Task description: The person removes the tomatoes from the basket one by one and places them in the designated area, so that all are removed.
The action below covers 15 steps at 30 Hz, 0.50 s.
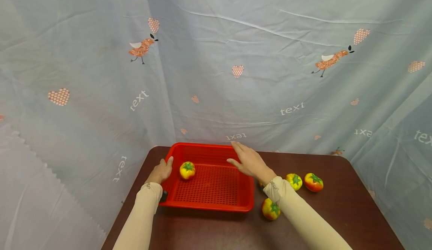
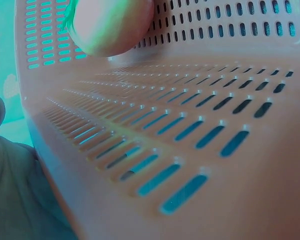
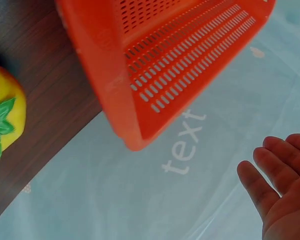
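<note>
A red slotted plastic basket (image 1: 209, 184) stands on the dark wooden table, with one yellow-and-red fruit (image 1: 187, 170) with a green leafy top inside, near its left end. My left hand (image 1: 161, 171) holds the basket's left rim. In the left wrist view, part of that hand (image 2: 20, 185) shows outside the basket wall, the fruit (image 2: 110, 25) hanging large at the top. My right hand (image 1: 249, 161) is above the basket's far right corner, fingers extended and holding nothing. The right wrist view shows its fingers (image 3: 270, 175) apart from the basket (image 3: 115, 85).
Right of the basket, several similar fruits lie on the table (image 1: 337, 212): one near the front (image 1: 271, 209), a yellower one (image 1: 294, 181) and a redder one (image 1: 314, 182). Another is mostly hidden by my right wrist. A patterned grey-blue curtain (image 1: 216, 103) hangs behind the table.
</note>
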Each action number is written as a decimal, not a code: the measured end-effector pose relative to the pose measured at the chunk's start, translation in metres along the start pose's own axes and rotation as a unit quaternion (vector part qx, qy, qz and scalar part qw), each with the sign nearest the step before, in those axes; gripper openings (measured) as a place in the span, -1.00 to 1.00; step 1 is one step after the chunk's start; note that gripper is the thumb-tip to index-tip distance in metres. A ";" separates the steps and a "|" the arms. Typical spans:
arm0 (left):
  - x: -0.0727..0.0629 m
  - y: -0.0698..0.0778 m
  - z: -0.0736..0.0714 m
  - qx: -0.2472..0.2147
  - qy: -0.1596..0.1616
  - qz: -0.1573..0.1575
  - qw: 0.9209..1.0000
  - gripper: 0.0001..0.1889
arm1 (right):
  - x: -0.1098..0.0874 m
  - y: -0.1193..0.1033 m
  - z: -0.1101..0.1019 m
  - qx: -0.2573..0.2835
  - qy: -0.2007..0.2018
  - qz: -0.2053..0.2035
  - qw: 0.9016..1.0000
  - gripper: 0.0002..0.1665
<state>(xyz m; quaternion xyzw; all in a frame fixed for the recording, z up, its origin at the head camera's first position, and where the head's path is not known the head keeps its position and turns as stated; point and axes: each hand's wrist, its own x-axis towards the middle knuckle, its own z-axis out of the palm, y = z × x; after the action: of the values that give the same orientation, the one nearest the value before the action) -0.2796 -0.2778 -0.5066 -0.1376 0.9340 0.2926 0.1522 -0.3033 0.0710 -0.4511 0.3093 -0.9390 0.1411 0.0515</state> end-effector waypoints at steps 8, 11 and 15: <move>-0.002 0.001 -0.002 -0.011 -0.003 0.001 1.000 -0.13 | 0.010 -0.009 0.002 0.016 -0.008 -0.013 1.000 -0.15; -0.003 0.002 -0.002 -0.011 -0.002 0.001 1.000 -0.14 | 0.013 -0.013 0.003 0.017 -0.016 -0.013 1.000 -0.15; -0.003 0.000 -0.001 -0.011 0.000 0.000 1.000 -0.15 | 0.019 -0.018 0.006 0.019 -0.025 -0.013 0.999 -0.14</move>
<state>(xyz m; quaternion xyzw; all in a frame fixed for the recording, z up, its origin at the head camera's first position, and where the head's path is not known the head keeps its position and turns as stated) -0.2774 -0.2778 -0.5042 -0.1397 0.9305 0.3032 0.1507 -0.3077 0.0444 -0.4487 0.3259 -0.9331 0.1501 0.0244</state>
